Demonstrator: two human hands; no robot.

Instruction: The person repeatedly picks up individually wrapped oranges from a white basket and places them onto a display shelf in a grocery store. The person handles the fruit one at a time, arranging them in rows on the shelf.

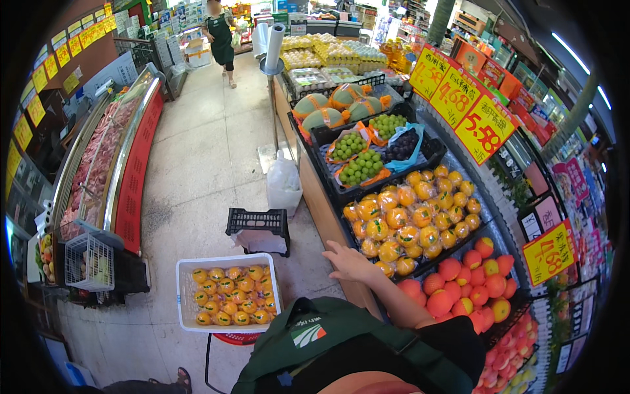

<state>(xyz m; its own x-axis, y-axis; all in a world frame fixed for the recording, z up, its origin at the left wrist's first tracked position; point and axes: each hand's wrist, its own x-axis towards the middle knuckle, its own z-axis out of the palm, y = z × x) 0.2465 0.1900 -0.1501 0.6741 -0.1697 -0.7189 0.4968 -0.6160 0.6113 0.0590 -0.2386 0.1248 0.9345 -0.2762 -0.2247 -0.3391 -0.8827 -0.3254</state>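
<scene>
My right hand (348, 263) hovers by the wooden side of the fruit stand, fingers spread and holding nothing. Just beyond it, wrapped oranges (397, 216) fill a black crate on the stand. Below my forearm lie fruits in red foam nets (457, 283). To the left, a white plastic crate (180, 295) holds rows of wrapped oranges (236, 290); a red plastic piece (236, 339) shows under it. My left hand is out of view. A dark green apron (305, 325) covers my front.
A black crate (258, 219) and a white bin with a plastic bag (284, 184) stand on the floor. Left is a meat counter (138, 162). An aproned person (220, 37) is in the aisle; a sandalled foot (184, 379) shows below. A bag-roll stand (273, 98) rises beside the fruit stand.
</scene>
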